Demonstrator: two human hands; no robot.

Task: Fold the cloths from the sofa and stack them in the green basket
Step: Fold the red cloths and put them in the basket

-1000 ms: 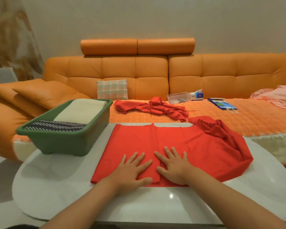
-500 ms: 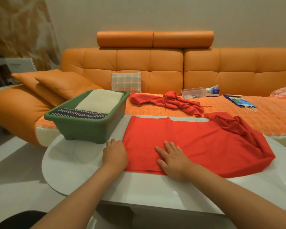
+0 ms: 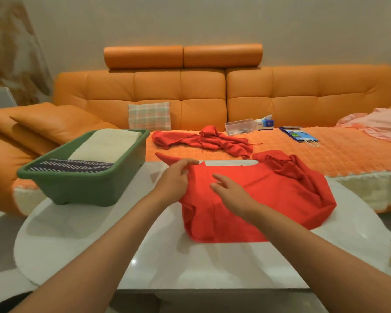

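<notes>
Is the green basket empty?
No, the green basket holds a folded cream cloth and a dark striped cloth.

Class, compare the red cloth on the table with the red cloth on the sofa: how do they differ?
The red cloth on the table is spread mostly flat; the red cloth on the sofa lies crumpled. The left hand pinches the table one's edge, the right hand is over it; the sofa one is untouched. Both look similarly red.

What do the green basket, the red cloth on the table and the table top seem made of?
Green basket: probably moulded plastic, matt, smooth rolled rim.
Red cloth: soft fabric, it drapes and creases.
Table top: glossy white, perhaps stone or lacquer; it shows reflections.
</notes>
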